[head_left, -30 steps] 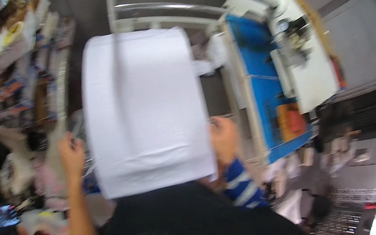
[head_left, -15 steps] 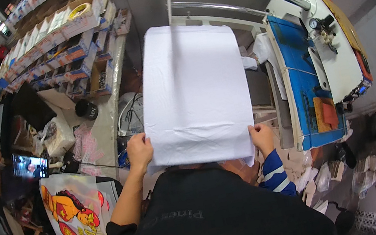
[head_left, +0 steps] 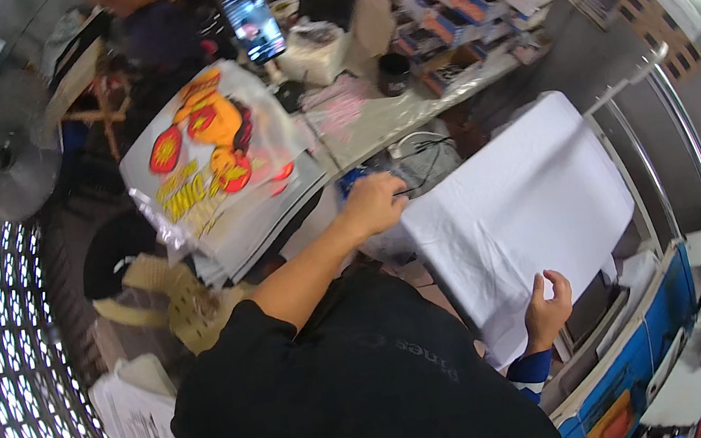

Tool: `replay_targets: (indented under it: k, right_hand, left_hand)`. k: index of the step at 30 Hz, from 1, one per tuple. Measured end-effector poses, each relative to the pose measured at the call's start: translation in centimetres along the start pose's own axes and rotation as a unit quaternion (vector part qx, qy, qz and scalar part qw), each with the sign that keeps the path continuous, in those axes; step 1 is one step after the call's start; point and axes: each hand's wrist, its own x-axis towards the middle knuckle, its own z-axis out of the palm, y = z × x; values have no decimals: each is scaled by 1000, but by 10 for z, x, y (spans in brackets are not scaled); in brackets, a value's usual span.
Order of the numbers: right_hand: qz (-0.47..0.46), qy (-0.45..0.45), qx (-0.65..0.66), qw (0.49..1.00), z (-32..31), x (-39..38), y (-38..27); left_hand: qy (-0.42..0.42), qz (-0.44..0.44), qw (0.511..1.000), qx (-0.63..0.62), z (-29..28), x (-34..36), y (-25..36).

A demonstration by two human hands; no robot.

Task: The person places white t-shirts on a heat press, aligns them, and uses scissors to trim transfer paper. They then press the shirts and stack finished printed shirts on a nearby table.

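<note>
White cloth (head_left: 519, 217) lies draped over a flat rectangular board in front of me, with creases along its near left side. My left hand (head_left: 374, 205) is at the cloth's left corner, its fingers bent and slightly apart, and nothing shows in them. Over the cloth's near right edge is my right hand (head_left: 550, 312), palm partly turned up. Its thumb and fingers are apart and hold nothing.
To the left, a clear plastic bag with a cartoon print (head_left: 211, 145) lies on stacked sheets. A lit phone (head_left: 253, 25) stands beyond it. Small-parts boxes (head_left: 454, 8) line the bench. At right are a metal rail (head_left: 684, 141) and a blue-topped press (head_left: 628, 381).
The view has swung left, so the cloth now sits to the right and tilted. Both hands have let go of the cloth's near corners.
</note>
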Motion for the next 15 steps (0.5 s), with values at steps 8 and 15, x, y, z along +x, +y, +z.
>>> replay_targets:
  k: [8, 15]
  right_hand:
    - [-86, -113, -20, 990, 22, -8, 17]
    - [-75, 0, 29, 997, -45, 40, 28]
  left_hand:
    - [248, -176, 892, 334, -104, -70, -79]
    - [194, -216, 915, 278, -133, -74, -140]
